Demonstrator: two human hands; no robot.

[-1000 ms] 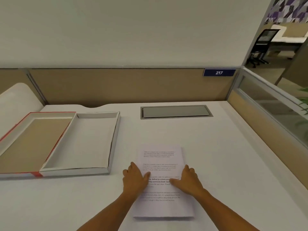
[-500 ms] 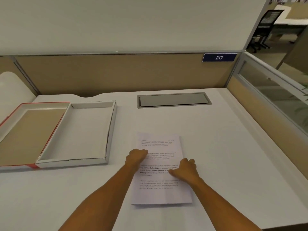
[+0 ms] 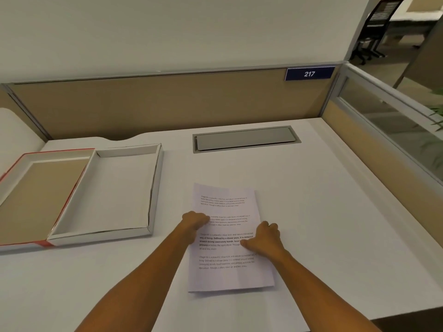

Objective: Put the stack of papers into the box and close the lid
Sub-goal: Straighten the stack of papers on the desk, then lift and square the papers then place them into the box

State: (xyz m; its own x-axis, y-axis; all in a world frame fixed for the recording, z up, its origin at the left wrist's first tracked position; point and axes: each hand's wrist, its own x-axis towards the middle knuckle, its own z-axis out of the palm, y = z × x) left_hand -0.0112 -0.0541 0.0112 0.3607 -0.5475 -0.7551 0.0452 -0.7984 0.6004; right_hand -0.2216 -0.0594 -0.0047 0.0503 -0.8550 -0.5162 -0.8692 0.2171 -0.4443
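A stack of white printed papers (image 3: 227, 271) lies flat on the white desk in front of me. My left hand (image 3: 195, 222) curls over the stack's left edge, fingers bent down at the side. My right hand (image 3: 265, 238) grips the right edge, thumb on top of the page. To the left stands the shallow white box (image 3: 153, 188), open and with nothing inside. Its red-edged lid (image 3: 14, 168) lies inside-up against the box's left side, showing a brown inner face.
A grey cable hatch (image 3: 244, 140) is set flush in the desk behind the papers. Tan partition panels (image 3: 167, 104) close off the back and right. The desk's front edge (image 3: 383, 316) shows at lower right.
Both hands went from lying flat on top of the stack to curling around its left and right edges. The camera view shifted forward and down a little.
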